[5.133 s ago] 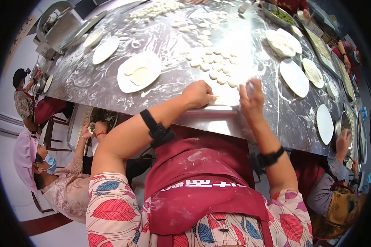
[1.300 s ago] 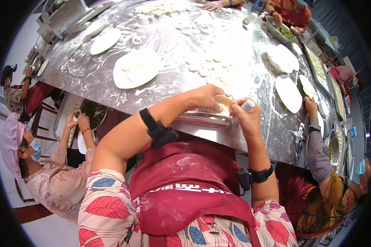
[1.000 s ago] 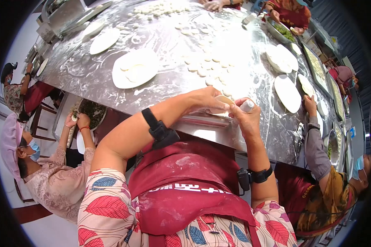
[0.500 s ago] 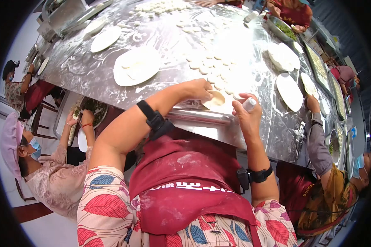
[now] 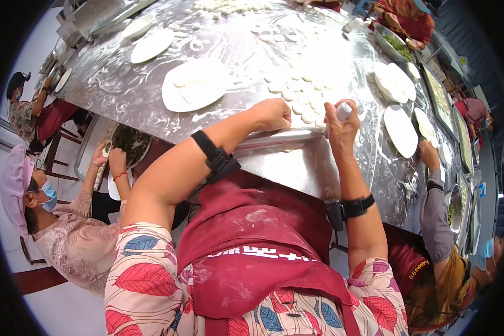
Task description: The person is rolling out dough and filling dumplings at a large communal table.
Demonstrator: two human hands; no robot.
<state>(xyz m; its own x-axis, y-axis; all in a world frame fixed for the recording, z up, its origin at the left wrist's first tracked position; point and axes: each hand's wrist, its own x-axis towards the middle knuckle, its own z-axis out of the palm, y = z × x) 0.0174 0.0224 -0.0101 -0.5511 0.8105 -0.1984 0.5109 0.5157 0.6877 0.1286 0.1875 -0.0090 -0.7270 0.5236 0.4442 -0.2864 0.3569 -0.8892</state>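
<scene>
My left hand is closed, knuckles up, at the table's near edge beside the rim of a shallow metal tray. What its fingers hold, if anything, is hidden. In my right hand is a rolling pin, its pale rounded end showing above the fist at the tray's right corner. Several small flattened dough pieces lie just beyond both hands. A pale round shape, possibly a dough wrapper, shows inside the tray near its far rim.
A white plate carrying wrappers stands left on the floured metal table. More plates are at right, near a co-worker's hand. At left, a seated co-worker's hands work by a bowl of green filling.
The dough wrapper that showed in my left hand no longer shows there, and that hand has closed. More of the tray's inside is visible. My right hand still holds the rolling pin.
</scene>
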